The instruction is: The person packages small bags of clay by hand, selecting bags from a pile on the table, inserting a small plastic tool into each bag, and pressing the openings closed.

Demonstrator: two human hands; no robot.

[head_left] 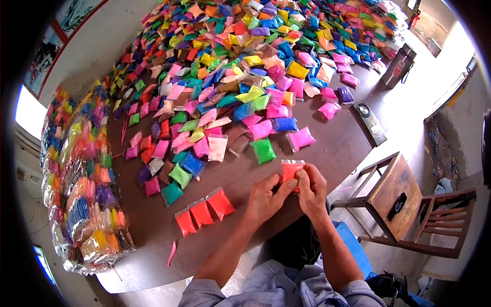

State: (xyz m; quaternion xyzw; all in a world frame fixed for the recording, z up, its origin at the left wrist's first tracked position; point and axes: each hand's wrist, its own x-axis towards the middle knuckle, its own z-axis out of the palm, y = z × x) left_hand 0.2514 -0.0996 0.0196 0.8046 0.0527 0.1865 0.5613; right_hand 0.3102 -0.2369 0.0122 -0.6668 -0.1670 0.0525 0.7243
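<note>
Between my two hands is a small clear packet of red-orange clay-like filling [290, 169], held up just above the table's near edge. My left hand [268, 195] grips its lower left side with thumb and fingers. On its right side, my right hand [311, 189] pinches it, thumb in front. To the left of my hands, three similar red packets [202, 212] lie side by side in a slanting row. A small pink plastic tool [172, 253] rests near the table edge below them.
A big heap of colourful packets [245, 66] covers the far part of the brown table [245, 176]. Large clear bags of packets [84, 199] stand at the left. At the right are a dark flask [399, 66], a flat dark box [369, 124] and a wooden chair [396, 197].
</note>
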